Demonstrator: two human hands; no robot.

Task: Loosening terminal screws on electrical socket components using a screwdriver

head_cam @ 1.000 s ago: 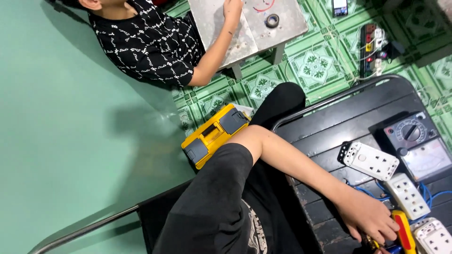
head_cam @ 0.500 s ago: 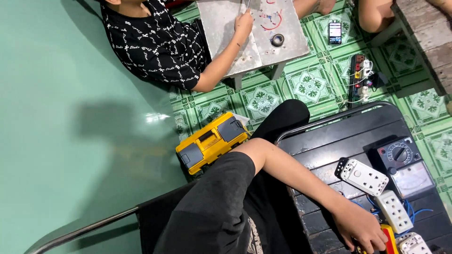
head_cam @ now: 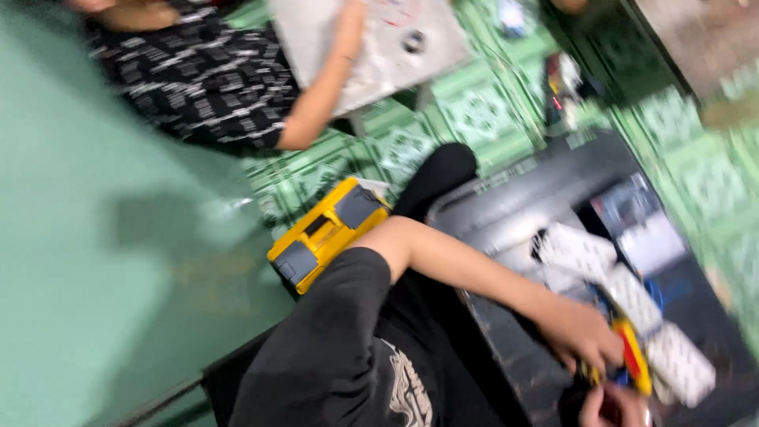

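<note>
The left hand curls its fingers around a slim red-and-yellow-handled hand tool, at five o'clock in the frame on the black slatted table; the right hand, just below, is cut off, so its grip cannot be told. The tool looks light and rigid, best held mid-handle.

Heavy motion blur smears the whole view; light is even and fairly bright, with a soft shadow on the green wall.
</note>
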